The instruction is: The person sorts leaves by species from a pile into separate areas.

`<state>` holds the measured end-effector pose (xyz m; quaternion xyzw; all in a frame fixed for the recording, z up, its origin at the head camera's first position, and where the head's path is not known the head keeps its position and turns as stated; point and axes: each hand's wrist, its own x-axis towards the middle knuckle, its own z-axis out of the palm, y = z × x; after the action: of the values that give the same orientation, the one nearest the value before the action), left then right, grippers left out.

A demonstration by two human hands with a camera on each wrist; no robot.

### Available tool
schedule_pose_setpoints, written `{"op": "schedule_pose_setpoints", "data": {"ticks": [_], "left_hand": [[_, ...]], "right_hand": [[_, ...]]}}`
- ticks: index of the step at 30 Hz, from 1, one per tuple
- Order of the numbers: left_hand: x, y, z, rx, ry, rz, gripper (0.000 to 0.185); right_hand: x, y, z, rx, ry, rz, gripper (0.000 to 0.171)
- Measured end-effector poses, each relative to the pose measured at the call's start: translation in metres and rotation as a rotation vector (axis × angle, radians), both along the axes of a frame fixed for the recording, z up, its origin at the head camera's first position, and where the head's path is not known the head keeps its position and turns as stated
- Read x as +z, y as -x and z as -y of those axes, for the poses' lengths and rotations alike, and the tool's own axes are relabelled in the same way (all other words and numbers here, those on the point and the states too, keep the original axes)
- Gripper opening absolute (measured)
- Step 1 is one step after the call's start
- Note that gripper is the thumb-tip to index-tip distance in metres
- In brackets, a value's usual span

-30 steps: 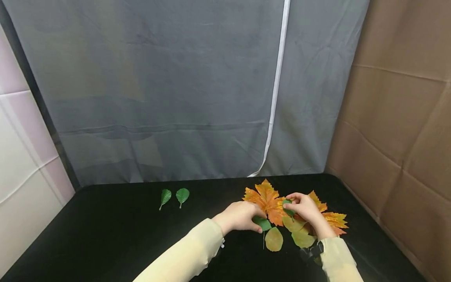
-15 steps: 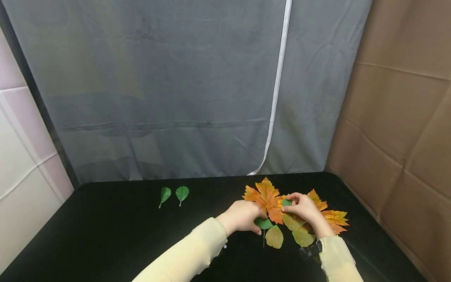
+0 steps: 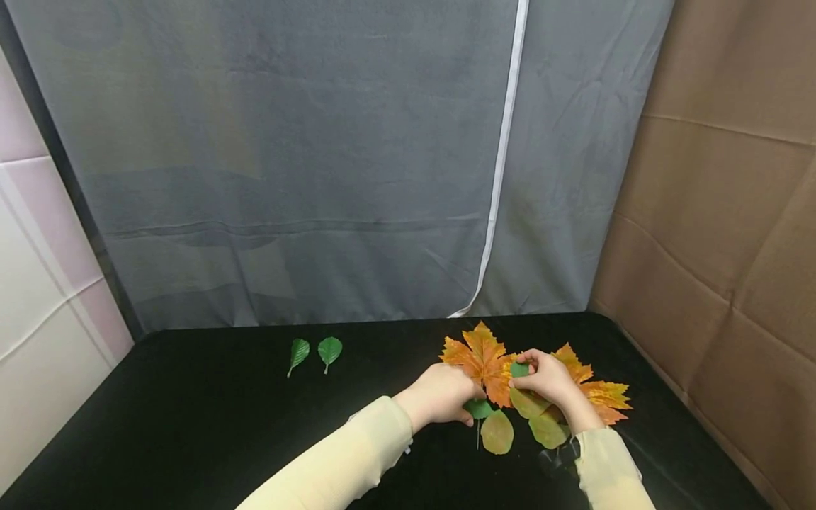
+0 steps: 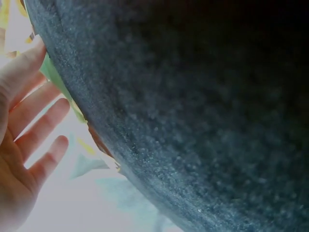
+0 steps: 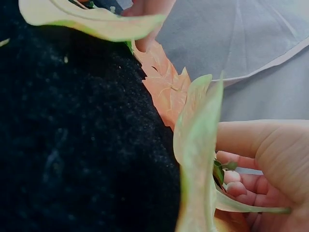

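Two hands of ours are among the leaves on the right of the black-covered desk (image 3: 210, 411). With the right hand (image 3: 550, 379) we pinch a small green leaf (image 3: 519, 370) between thumb and fingertips — it shows at the right side of a large orange maple leaf (image 3: 482, 358). Our left hand (image 3: 443, 395) reaches over from the left, its fingers parted and loose; a stemmed green leaf (image 3: 478, 409) is right by its fingertips, and we cannot tell whether they touch. Near to us, just right of that leaf's stem, lies a rounded yellowish leaf (image 3: 497, 432). Beside the right hand, on its near side, we see two yellow-green leaves (image 3: 547, 430), and farther right another maple leaf (image 3: 605, 398), orange and yellow, partly hidden by the hand and wrist. Well apart, on the far left, lie a pair of green leaves (image 3: 330, 350), stems pointing toward us. Beyond the far edge hangs a grey curtain (image 3: 319, 142) with a white strip (image 3: 506, 127) — brown cloth (image 3: 720, 212) stands on the right.
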<state>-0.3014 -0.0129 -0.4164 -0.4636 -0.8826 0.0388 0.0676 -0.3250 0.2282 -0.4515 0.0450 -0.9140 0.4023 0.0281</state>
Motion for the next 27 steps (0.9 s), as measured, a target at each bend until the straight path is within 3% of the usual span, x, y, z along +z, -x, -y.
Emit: {"op": "schedule_pose_setpoints", "data": {"ticks": [9,15,20,27], "left_hand": [[-0.003,-0.002,0.002,-0.073,0.023,-0.123,0.021],[-0.002,-0.003,0.001,-0.124,0.008,-0.189,0.014],[-0.001,-0.003,0.002,-0.125,-0.063,-0.140,0.012],[0.000,-0.002,0.004,-0.068,-0.102,-0.091,0.013]], "right_hand": [[0.002,-0.002,0.000,-0.006,0.012,0.024,0.043],[0.005,-0.004,-0.006,0.083,0.032,0.049,0.052],[0.007,-0.003,-0.011,0.171,0.075,0.075,0.059],[0.010,-0.002,-0.010,0.151,0.087,0.076,0.050]]}}
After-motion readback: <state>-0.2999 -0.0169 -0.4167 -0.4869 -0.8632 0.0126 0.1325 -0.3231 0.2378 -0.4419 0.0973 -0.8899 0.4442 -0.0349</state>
